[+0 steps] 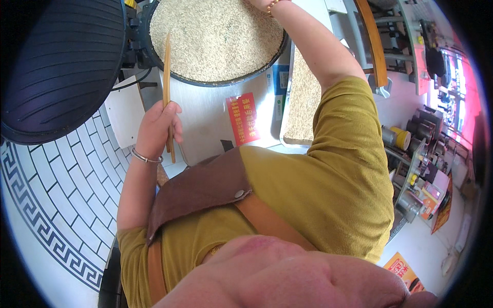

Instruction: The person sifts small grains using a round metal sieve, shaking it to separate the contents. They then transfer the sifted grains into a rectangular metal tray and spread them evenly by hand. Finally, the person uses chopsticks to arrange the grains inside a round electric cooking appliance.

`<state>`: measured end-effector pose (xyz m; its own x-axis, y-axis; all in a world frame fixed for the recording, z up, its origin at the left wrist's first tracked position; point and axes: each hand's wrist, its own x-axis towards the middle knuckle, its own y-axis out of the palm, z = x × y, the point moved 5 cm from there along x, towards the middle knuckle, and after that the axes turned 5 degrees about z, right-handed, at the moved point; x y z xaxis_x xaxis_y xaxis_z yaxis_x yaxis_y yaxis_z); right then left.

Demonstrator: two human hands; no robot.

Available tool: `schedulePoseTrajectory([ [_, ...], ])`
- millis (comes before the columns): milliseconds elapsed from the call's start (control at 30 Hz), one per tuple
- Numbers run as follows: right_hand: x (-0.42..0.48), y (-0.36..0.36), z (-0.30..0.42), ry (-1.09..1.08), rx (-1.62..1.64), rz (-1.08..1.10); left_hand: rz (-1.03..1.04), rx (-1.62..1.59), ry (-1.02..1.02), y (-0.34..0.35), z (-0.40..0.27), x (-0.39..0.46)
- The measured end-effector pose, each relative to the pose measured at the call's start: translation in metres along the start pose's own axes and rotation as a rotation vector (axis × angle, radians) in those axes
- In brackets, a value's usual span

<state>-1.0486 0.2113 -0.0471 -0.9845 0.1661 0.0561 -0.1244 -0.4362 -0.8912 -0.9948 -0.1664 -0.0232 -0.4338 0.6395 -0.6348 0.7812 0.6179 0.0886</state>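
Observation:
My left hand (160, 122) grips a pair of long wooden chopsticks (166, 81), pointing away from me beside the front left rim of a round black electric griddle (231, 81). A broad round layer of pale sesame seeds (215, 38), with a few small green bits, covers the pan. What lies beneath the seeds is hidden. The ridged black lid (65, 65) is swung back to the left on its hinge. At the pan's far right edge, my right hand (262, 4) is mostly cut off by the top of the picture; its fingers are out of view.
A metal tray (302, 96) of seeds lies right of the griddle, under my right arm. The metal counter (200, 111) bears a red sticker (243, 117) with writing. A black cable (133, 82) runs below the hinge. Shelving with pots (416, 131) stands far right.

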Motion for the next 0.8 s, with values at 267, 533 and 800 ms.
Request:
schedulePoseTrajectory([
  [267, -0.056, 0.08, 0.097, -0.085, -0.145, -0.013, 0.039, -0.025, 0.003, 0.008, 0.001, 0.0],
  [533, -0.11, 0.036, 0.083, -0.3, -0.47, 0.137, 0.053, 0.001, 0.013, 0.011, -0.008, 0.002],
  [800, -0.115, -0.005, 0.098, -0.13, -0.245, -0.043, 0.16, -0.367, 0.031, 0.036, -0.032, 0.036],
])
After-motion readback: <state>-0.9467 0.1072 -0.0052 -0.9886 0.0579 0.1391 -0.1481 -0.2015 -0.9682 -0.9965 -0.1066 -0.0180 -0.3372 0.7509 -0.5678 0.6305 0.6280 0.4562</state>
